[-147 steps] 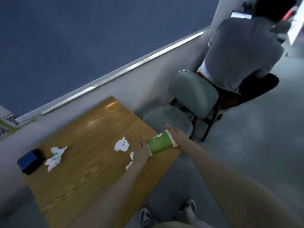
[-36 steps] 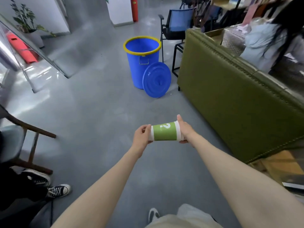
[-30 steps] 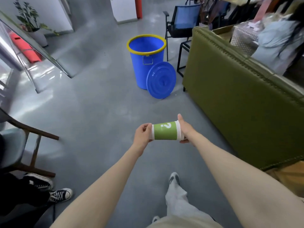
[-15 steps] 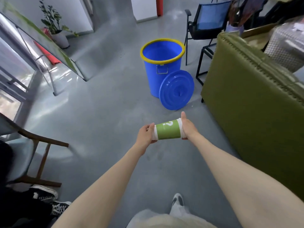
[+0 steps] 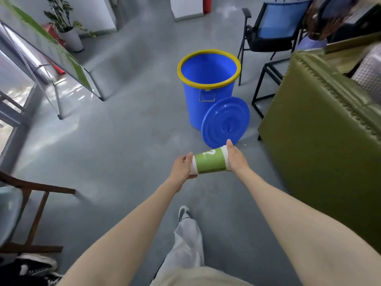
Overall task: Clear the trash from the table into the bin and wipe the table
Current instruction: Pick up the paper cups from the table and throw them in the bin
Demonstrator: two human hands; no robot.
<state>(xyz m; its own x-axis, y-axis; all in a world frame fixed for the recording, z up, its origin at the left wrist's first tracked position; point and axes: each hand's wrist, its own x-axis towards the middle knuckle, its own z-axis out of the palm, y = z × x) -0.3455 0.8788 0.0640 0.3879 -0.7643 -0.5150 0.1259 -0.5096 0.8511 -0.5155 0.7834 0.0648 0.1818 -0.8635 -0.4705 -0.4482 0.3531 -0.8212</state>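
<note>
A green and white paper cup (image 5: 209, 162) lies sideways in front of me, held between both hands above the grey floor. My left hand (image 5: 181, 168) grips its narrow end and my right hand (image 5: 235, 158) presses against its wide end. Ahead stands an open blue bin with a yellow rim (image 5: 208, 85). Its round blue lid (image 5: 225, 121) leans against the bin's front, just beyond the cup. The table is out of view.
A green sofa back (image 5: 321, 141) runs along the right. A blue office chair (image 5: 274, 32) and a black metal frame (image 5: 266, 83) stand behind the bin. A wooden chair (image 5: 26, 203) and someone's sneaker (image 5: 37, 266) are at the left, a slanted board (image 5: 51, 56) farther back.
I have walked away from the table toward the bin, which now looks larger and closer. Both hands keep the cup between them, unchanged.
</note>
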